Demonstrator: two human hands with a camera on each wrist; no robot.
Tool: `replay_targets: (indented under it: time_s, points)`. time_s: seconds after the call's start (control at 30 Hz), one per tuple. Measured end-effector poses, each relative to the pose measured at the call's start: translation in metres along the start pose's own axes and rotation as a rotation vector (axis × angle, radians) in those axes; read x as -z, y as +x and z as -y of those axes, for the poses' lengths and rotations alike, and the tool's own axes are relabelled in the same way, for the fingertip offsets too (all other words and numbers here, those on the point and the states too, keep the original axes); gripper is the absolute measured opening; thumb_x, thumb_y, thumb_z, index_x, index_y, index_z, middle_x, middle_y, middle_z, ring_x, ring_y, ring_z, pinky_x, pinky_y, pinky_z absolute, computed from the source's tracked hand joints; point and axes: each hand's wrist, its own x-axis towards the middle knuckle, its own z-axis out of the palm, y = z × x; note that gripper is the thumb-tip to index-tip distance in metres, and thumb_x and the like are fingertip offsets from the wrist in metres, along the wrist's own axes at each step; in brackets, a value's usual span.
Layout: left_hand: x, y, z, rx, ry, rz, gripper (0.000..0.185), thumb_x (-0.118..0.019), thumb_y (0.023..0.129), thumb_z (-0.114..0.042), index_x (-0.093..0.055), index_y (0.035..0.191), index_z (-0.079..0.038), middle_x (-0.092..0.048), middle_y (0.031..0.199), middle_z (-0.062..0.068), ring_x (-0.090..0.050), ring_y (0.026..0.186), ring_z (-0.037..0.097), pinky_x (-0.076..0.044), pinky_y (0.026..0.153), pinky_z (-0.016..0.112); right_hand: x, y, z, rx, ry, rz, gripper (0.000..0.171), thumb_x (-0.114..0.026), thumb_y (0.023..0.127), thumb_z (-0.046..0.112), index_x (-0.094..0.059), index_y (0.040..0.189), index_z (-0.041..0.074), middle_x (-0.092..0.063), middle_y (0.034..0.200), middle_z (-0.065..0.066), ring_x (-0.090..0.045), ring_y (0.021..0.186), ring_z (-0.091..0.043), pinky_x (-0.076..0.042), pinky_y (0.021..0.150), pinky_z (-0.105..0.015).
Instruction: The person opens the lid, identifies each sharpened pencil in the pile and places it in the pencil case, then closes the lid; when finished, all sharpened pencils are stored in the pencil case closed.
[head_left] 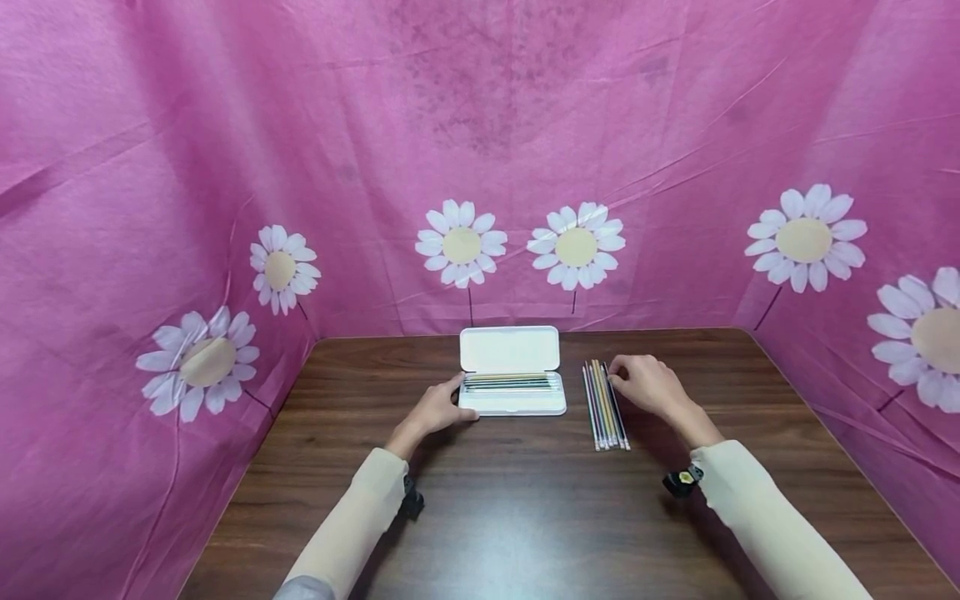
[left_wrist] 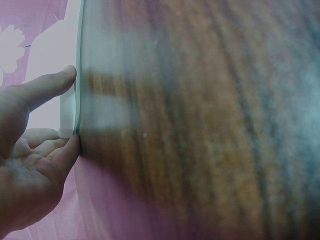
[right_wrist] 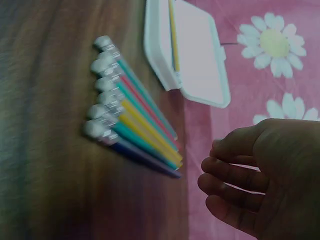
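Several pencils lie in the case, loose pencils still out beside it; left hand grips case end, right hand near loose ones, fingers slightly bent, empty.

Case on worktop, lid at rear, pencils inside. Loose pencils right of case. Left hand at case's left end; right hand right of loose pencils.

Glare whitens the desk in the bright head view, while the dimmer right wrist view blurs the pencils.
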Motion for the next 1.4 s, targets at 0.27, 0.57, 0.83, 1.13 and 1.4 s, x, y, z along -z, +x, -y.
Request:
replay_targets:
  time_s: [0.27, 0.57, 0.83, 1.13, 1.4]
  points:
    - [0.000, -0.002, -0.001, -0.002, -0.008, 0.001, 0.096, -0.086, 0.086, -0.034, -0.040, 0.164, -0.005, -0.049, 0.163, 0.022, -0.048, 0.151, 0.038, -0.040, 0.125, 0.050, -0.019, -0.020, -0.016, -0.052, 0.016, 0.054, 0.009, -0.073, 0.096, 0.021, -0.075, 0.096, 0.013, -0.075, 0.087, -0.005, -0.069, 0.079, -0.029, -0.054, 0.067, -0.053]
    - [0.000, -0.001, 0.000, -0.004, -0.004, -0.002, 0.096, -0.087, 0.086, -0.034, -0.040, 0.164, -0.004, -0.048, 0.164, 0.021, -0.048, 0.151, 0.038, -0.040, 0.125, 0.051, -0.030, -0.025, -0.017, -0.085, 0.038, 0.066, 0.010, -0.075, 0.095, 0.021, -0.072, 0.090, 0.012, -0.073, 0.085, -0.005, -0.067, 0.078, -0.028, -0.053, 0.065, -0.050]
    - [0.000, -0.001, 0.000, -0.005, -0.009, -0.001, 0.097, -0.087, 0.085, -0.034, -0.040, 0.164, -0.004, -0.049, 0.162, 0.022, -0.048, 0.150, 0.038, -0.040, 0.125, 0.051, -0.028, -0.022, -0.027, -0.125, 0.060, 0.066, 0.017, -0.075, 0.090, 0.023, -0.064, 0.082, 0.012, -0.068, 0.080, -0.011, -0.064, 0.075, -0.033, -0.052, 0.070, -0.055]
    - [0.000, 0.000, 0.000, -0.003, -0.009, -0.002, 0.096, -0.087, 0.085, -0.034, -0.041, 0.164, -0.005, -0.049, 0.163, 0.022, -0.049, 0.150, 0.038, -0.040, 0.125, 0.051, -0.066, -0.008, -0.068, -0.179, 0.022, 0.050, 0.021, -0.075, 0.087, 0.030, -0.060, 0.081, 0.016, -0.066, 0.078, -0.005, -0.061, 0.071, -0.028, -0.049, 0.063, -0.046]
    - [0.000, 0.000, 0.000, -0.011, -0.014, -0.007, 0.096, -0.088, 0.085, -0.034, -0.041, 0.164, -0.005, -0.050, 0.161, 0.023, -0.049, 0.149, 0.038, -0.041, 0.124, 0.051, -0.038, -0.020, -0.037, -0.201, 0.043, 0.070, 0.017, -0.071, 0.089, 0.023, -0.061, 0.083, 0.011, -0.066, 0.079, -0.010, -0.061, 0.071, -0.030, -0.050, 0.064, -0.048]
